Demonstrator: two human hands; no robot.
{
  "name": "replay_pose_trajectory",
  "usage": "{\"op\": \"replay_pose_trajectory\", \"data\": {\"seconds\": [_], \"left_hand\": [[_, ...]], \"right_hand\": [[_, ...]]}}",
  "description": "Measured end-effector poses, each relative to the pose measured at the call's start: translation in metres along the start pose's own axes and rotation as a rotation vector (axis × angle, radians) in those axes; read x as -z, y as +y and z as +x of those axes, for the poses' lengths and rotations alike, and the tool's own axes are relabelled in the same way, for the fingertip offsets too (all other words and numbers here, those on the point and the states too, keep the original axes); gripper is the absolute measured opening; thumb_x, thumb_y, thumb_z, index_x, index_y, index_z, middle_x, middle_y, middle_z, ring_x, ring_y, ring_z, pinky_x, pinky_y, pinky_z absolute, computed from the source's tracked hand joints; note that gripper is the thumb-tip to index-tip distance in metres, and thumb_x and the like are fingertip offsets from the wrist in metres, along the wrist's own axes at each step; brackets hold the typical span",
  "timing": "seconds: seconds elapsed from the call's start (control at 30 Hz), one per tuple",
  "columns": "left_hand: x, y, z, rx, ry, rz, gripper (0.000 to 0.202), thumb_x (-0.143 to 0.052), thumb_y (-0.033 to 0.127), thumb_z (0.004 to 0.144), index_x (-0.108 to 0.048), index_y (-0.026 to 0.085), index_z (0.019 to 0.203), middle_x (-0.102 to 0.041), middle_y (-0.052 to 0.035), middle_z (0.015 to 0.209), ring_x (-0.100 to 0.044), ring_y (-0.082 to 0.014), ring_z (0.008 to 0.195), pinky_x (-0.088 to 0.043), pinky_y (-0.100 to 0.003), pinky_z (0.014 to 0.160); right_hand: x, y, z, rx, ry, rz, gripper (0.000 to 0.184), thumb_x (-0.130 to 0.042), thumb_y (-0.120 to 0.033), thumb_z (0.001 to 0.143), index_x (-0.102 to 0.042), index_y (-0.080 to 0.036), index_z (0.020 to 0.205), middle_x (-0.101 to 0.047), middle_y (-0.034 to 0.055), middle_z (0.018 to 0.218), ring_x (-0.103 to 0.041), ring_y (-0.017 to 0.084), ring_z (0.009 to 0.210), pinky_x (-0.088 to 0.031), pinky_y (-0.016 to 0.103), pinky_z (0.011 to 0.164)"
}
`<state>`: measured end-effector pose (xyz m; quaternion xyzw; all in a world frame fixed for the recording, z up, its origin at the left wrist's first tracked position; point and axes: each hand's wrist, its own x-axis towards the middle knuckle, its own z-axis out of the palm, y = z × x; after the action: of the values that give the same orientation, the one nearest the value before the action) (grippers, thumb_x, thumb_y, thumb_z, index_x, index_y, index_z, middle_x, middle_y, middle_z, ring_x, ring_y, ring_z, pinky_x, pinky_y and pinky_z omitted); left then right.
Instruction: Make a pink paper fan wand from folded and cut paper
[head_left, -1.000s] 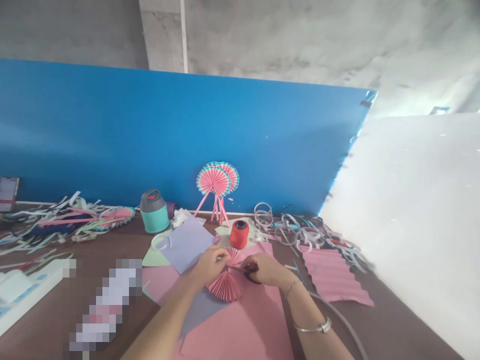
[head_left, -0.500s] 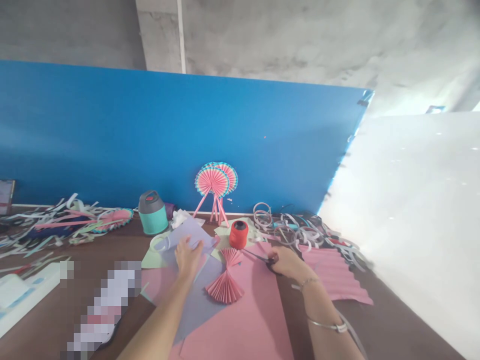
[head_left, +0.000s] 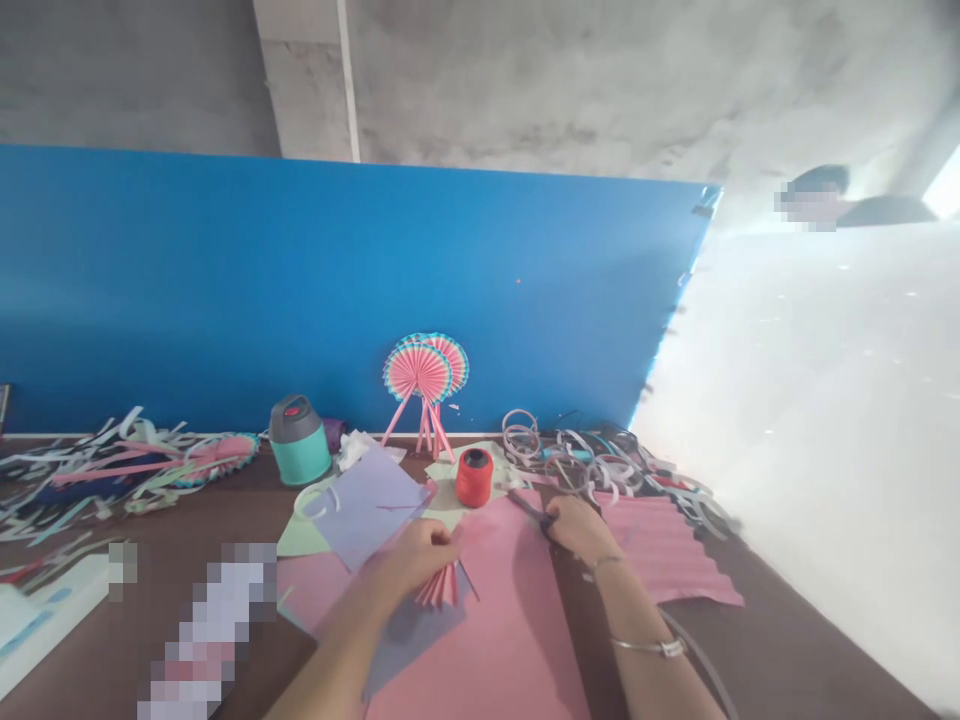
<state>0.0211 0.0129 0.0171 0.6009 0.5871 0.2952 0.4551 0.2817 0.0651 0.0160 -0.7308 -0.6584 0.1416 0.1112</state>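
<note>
The pleated pink paper (head_left: 438, 590) sits mid-worktop over the stacked sheets, its upper part covered by the left hand (head_left: 426, 552), whose thumb and fingers are pinched nearly together on it. The right hand (head_left: 579, 528) is curled at the handles of the scissors (head_left: 531, 508), blades aimed toward the red thread spool (head_left: 474, 480); how firmly it grips cannot be told.

The brown worktop (head_left: 802, 640) ends at the back along the blue panel (head_left: 225, 290) and on the right along the white panel (head_left: 832, 420). Its widest bare stretch lies at the front right, beyond the corrugated pink sheet (head_left: 667, 550). Between that sheet and the large pink sheet (head_left: 495, 650) runs only a narrow bare strip, crossed by the right arm. Behind the hands, room is tight: spool, standing paper fans (head_left: 420, 375) and curled paper strips (head_left: 577, 465) crowd the back edge.

Half a second ago the left hand was on the lavender sheet (head_left: 371, 505), which was partly lifted, and the pleated paper lay free in a bow shape. The sheet now lies flatter, and a person's head (head_left: 816, 195) has appeared above the white panel.
</note>
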Motion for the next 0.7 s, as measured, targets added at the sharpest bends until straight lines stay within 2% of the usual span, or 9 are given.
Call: {"op": "replay_pose_trajectory", "data": {"seconds": [0.1, 0.17, 0.23, 0.3, 0.37, 0.4, 0.5, 0.6, 0.7], "left_hand": [[0.006, -0.003, 0.005, 0.011, -0.236, -0.559, 0.03, -0.075, 0.043, 0.061, -0.061, 0.016, 0.063, -0.062, -0.0008, 0.061, -0.052, -0.0124, 0.055, -0.036, -0.025, 0.056], [0.004, -0.006, 0.008, -0.008, -0.274, -0.819, 0.035, -0.078, 0.045, 0.061, -0.061, 0.015, 0.064, -0.062, -0.0013, 0.062, -0.051, -0.0098, 0.051, -0.038, -0.024, 0.054], [-0.001, -0.008, 0.009, 0.002, -0.237, -0.957, 0.035, -0.08, 0.044, 0.061, -0.062, 0.015, 0.066, -0.063, -0.0013, 0.064, -0.052, -0.0091, 0.051, -0.04, -0.023, 0.054], [-0.008, -0.007, 0.008, 0.021, -0.168, -1.033, 0.035, -0.082, 0.043, 0.061, -0.064, 0.015, 0.072, -0.066, -0.0019, 0.07, -0.058, -0.0112, 0.057, -0.044, -0.024, 0.057], [-0.014, -0.005, 0.008, 0.014, -0.113, -1.051, 0.035, -0.082, 0.043, 0.061, -0.064, 0.016, 0.074, -0.066, -0.0019, 0.071, -0.061, -0.0132, 0.062, -0.045, -0.025, 0.06], [-0.016, -0.004, 0.007, 0.002, -0.099, -1.05, 0.035, -0.082, 0.043, 0.061, -0.064, 0.016, 0.074, -0.067, -0.0019, 0.072, -0.061, -0.014, 0.063, -0.046, -0.025, 0.061], [-0.02, -0.002, 0.007, -0.029, -0.093, -1.035, 0.032, -0.082, 0.04, 0.062, -0.063, 0.017, 0.071, -0.066, -0.0003, 0.068, -0.06, -0.014, 0.061, -0.046, -0.026, 0.063], [-0.02, -0.005, 0.007, -0.067, -0.114, -1.018, 0.03, -0.08, 0.039, 0.064, -0.06, 0.016, 0.067, -0.063, 0.0012, 0.065, -0.058, -0.0128, 0.061, -0.045, -0.025, 0.063], [-0.017, -0.009, 0.007, -0.08, -0.187, -0.982, 0.028, -0.08, 0.035, 0.064, -0.061, 0.015, 0.066, -0.063, 0.0001, 0.066, -0.058, -0.0127, 0.062, -0.044, -0.024, 0.064]], "right_hand": [[0.001, -0.002, 0.001, -0.004, -0.034, 0.105, 0.01, -0.062, -0.008, 0.059, -0.062, -0.017, 0.059, -0.065, 0.0031, 0.061, -0.062, 0.018, 0.062, -0.037, 0.024, 0.055], [0.0, -0.011, -0.001, 0.035, -0.026, 0.195, 0.007, -0.059, -0.012, 0.067, -0.062, -0.017, 0.062, -0.064, 0.0024, 0.062, -0.06, 0.017, 0.061, -0.037, 0.023, 0.054], [-0.003, -0.027, -0.006, 0.11, -0.02, 0.301, 0.014, -0.053, -0.021, 0.079, -0.064, -0.017, 0.071, -0.066, 0.0023, 0.069, -0.06, 0.015, 0.066, -0.038, 0.022, 0.056], [-0.01, -0.046, -0.014, 0.181, -0.064, 0.399, 0.03, -0.046, -0.036, 0.088, -0.065, -0.016, 0.074, -0.064, 0.0017, 0.066, -0.058, 0.013, 0.061, -0.039, 0.021, 0.053], [-0.018, -0.064, -0.024, 0.25, -0.134, 0.493, 0.04, -0.043, -0.046, 0.089, -0.066, -0.017, 0.075, -0.063, 0.0004, 0.065, -0.056, 0.012, 0.058, -0.038, 0.02, 0.051], [-0.023, -0.072, -0.028, 0.307, -0.175, 0.622, 0.04, -0.045, -0.047, 0.087, -0.065, -0.016, 0.073, -0.061, 0.0005, 0.064, -0.054, 0.012, 0.058, -0.037, 0.021, 0.051], [-0.035, -0.086, -0.037, 0.349, -0.187, 0.819, 0.029, -0.058, -0.043, 0.078, -0.058, -0.017, 0.065, -0.055, -0.002, 0.06, -0.049, 0.011, 0.056, -0.037, 0.021, 0.053], [-0.043, -0.088, -0.038, 0.321, -0.187, 0.84, 0.021, -0.062, -0.035, 0.072, -0.055, -0.018, 0.062, -0.053, -0.0032, 0.058, -0.046, 0.01, 0.053, -0.035, 0.021, 0.05], [-0.048, -0.084, -0.035, 0.317, -0.191, 0.815, 0.015, -0.06, -0.024, 0.068, -0.053, -0.018, 0.057, -0.052, -0.0039, 0.054, -0.044, 0.009, 0.051, -0.032, 0.02, 0.048]]}}
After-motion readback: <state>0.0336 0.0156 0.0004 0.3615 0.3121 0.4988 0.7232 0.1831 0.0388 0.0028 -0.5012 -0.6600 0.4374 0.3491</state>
